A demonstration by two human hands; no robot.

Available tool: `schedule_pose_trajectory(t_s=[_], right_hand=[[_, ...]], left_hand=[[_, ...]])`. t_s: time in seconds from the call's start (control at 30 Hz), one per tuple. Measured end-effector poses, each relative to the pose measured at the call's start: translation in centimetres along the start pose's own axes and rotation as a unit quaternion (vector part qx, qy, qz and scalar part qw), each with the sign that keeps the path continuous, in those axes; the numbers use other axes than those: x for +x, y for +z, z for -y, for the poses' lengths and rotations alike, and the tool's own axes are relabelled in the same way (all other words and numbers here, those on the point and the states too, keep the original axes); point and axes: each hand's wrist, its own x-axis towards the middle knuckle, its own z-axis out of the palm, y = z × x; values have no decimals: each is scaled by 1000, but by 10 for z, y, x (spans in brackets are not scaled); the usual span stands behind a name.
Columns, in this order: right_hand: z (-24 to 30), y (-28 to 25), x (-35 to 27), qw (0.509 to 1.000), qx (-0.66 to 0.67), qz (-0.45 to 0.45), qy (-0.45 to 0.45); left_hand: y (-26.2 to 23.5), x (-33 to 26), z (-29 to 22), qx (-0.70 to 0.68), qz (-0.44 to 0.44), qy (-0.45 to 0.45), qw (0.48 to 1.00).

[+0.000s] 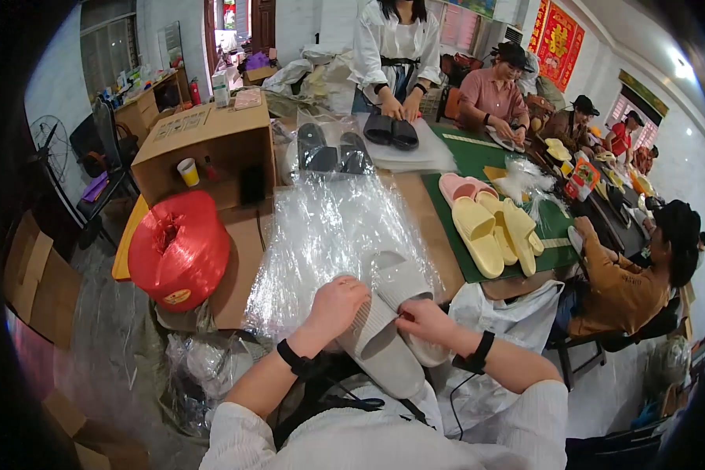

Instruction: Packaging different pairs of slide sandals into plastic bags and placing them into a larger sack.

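A pair of light grey slippers [389,362] lies partly overlapped at the near edge of the table, over a stack of clear plastic bags [313,235]. My left hand [341,307] is closed on the left slipper at its ribbed strap. With bent fingers, my right hand [428,321] grips the side of the right slipper [399,276] near its strap; the fingertips are partly hidden. The two slippers touch, their heel ends pointing toward me.
A big red roll of plastic twine [178,251] and an open cardboard box [204,149] stand left. Yellow slippers [478,235] and a pink one [462,188] lie right on a green mat. Across the table, a person's hands [399,106] touch black slippers [392,131]. Several people sit along the right.
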Motion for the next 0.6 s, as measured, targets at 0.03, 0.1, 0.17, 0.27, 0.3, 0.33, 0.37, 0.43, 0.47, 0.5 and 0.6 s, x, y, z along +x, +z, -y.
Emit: schedule_pose_trajectory(t_s=[0.03,0.1,0.17,0.27,0.3,0.33,0.37,0.43,0.47,0.5,0.6], right_hand=[[3,-7,2,1000,5,9,12],[-5,-3,0,1000,-3,-6,7],[2,1,-2,999,10,-35,39],[21,2,1,991,22,-104,79],[24,2,3,986,19,-144,84],[19,3,3,985,20,-146,88],[9,5,6,977,34,-182,106],[10,-4,12,964,39,-221,141],[8,-4,15,964,39,-221,141],[3,-2,18,955,58,-245,158],[23,-6,23,950,67,-270,142]], left_hand=[[0,0,0,0,1,1,1000],[0,0,-2,-22,3,-27,999],[-3,3,-7,-15,-20,-17,1000],[-14,9,-19,-6,-60,10,998],[-20,11,-22,-5,-79,29,996],[-24,13,-27,-7,-77,31,997],[-29,16,-31,-16,-89,26,996],[-34,17,-35,-24,-109,18,994],[-35,17,-36,-23,-109,18,994],[-36,18,-36,-22,-109,28,993],[-36,16,-42,-19,-93,31,995]])
